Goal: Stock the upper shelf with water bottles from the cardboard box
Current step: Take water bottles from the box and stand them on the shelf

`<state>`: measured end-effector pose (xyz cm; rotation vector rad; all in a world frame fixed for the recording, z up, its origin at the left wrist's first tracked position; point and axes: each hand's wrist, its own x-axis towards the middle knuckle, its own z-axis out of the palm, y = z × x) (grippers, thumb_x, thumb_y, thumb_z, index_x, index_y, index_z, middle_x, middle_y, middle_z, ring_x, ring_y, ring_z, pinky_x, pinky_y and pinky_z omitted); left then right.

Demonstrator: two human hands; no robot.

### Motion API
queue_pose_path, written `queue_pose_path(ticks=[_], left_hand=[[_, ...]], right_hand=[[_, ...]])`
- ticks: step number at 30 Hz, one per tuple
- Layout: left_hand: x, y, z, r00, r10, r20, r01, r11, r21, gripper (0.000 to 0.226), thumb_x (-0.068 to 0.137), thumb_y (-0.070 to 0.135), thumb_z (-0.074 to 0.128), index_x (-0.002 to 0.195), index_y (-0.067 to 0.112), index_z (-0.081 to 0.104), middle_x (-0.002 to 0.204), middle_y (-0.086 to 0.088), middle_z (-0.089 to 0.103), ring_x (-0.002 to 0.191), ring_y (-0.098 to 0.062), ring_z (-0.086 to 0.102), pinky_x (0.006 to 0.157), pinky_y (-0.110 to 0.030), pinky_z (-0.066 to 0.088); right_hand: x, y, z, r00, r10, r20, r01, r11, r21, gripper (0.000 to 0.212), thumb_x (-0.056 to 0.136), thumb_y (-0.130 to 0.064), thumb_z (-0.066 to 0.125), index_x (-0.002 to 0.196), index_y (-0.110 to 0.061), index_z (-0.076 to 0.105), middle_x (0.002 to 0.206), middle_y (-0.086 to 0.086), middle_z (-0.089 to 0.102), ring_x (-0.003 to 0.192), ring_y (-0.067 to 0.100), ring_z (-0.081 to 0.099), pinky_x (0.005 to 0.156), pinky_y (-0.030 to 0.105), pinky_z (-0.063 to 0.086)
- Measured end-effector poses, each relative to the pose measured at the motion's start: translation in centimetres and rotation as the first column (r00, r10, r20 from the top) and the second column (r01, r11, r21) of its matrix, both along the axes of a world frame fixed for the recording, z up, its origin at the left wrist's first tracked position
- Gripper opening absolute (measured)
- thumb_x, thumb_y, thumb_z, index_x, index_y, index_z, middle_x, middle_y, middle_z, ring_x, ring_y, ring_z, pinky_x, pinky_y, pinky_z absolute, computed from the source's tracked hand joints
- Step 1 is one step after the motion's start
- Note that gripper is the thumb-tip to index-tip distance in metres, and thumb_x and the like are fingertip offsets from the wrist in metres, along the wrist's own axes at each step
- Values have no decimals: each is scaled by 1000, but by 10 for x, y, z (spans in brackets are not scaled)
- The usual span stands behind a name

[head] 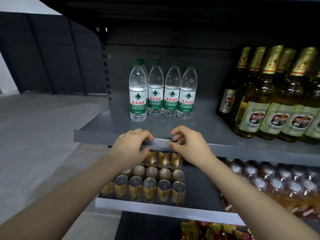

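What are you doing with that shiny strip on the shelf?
A person is stocking a store shelf. Five water bottles with green caps already stand on the upper shelf, beside beer bottles. Right now the left hand and right hand pinch the ends of a silvery strip at the shelf's front edge. Gold cans sit on the shelf below. No cardboard box is in view.

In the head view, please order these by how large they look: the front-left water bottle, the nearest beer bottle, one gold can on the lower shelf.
1. Nearest beer bottle, though it stands closer to the camera.
2. Front-left water bottle.
3. Gold can, clearly smallest, seen mostly from above.
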<state>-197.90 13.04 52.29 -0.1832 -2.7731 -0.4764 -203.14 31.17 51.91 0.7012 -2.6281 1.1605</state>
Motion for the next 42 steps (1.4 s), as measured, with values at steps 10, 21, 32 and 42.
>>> queue_pose_path(ticks=[10,21,32,42], left_hand=[[75,5,-14,996,-60,64,65,994,-83,29,89,24,50,118,25,54,118,6,58,112,-15,51,93,-29,38],[139,34,-26,971,-163,177,180,980,-87,24,88,23,50,112,26,54,116,7,57,108,-17,52,90,-39,45],[159,106,-46,926,-315,207,341,934,-102,21,88,23,50,109,27,54,98,14,54,87,-8,50,76,-32,45],[170,190,-66,888,-361,285,403,909,-105,28,90,26,50,118,26,51,115,8,57,107,-13,52,88,-36,46]], right_hand=[[76,14,-12,997,-69,29,70,998,-11,23,78,-18,71,98,-15,59,81,-3,59,68,10,53,76,28,48],[152,62,-25,987,-149,51,151,988,-22,22,80,-19,70,98,-17,57,85,0,61,71,8,53,70,18,47],[205,161,-47,927,-359,108,355,933,55,22,80,-20,69,98,-14,58,87,3,66,83,18,61,77,32,50],[229,261,-75,881,-451,141,434,890,138,19,81,-20,68,95,-16,56,86,-1,63,79,20,63,72,34,51]])
